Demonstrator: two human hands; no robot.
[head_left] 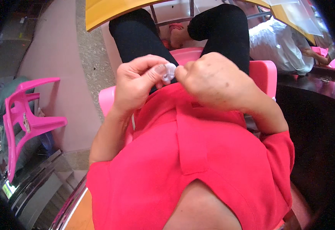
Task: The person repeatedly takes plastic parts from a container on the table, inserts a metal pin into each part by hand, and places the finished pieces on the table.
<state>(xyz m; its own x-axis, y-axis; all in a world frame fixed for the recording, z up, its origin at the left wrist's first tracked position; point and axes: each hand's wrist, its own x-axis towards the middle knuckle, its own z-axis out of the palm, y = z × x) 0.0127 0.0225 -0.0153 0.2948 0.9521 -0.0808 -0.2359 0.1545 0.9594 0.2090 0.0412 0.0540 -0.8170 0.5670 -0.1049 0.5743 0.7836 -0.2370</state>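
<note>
Above my lap, my left hand (pixel 138 78) pinches a small, round, translucent whitish piece (pixel 170 70) between thumb and fingers. It looks like clear plastic with a hole or ring in it, but its exact kind is too small to tell. My right hand (pixel 213 78) is closed in a fist, its thumb and forefinger tips meeting the right edge of that piece. Whatever else those fingers pinch is hidden behind the knuckles. Both hands are close together, just in front of my red shirt (pixel 175 134).
I sit on a pink plastic chair (pixel 265 78), under the edge of a yellow tabletop (pixel 117 11). Another pink chair (pixel 33 120) stands at the left, past a pale wall (pixel 56 57). At the upper right is a white bag-like bundle (pixel 278 46), with another person's arm (pixel 317 56) beside it.
</note>
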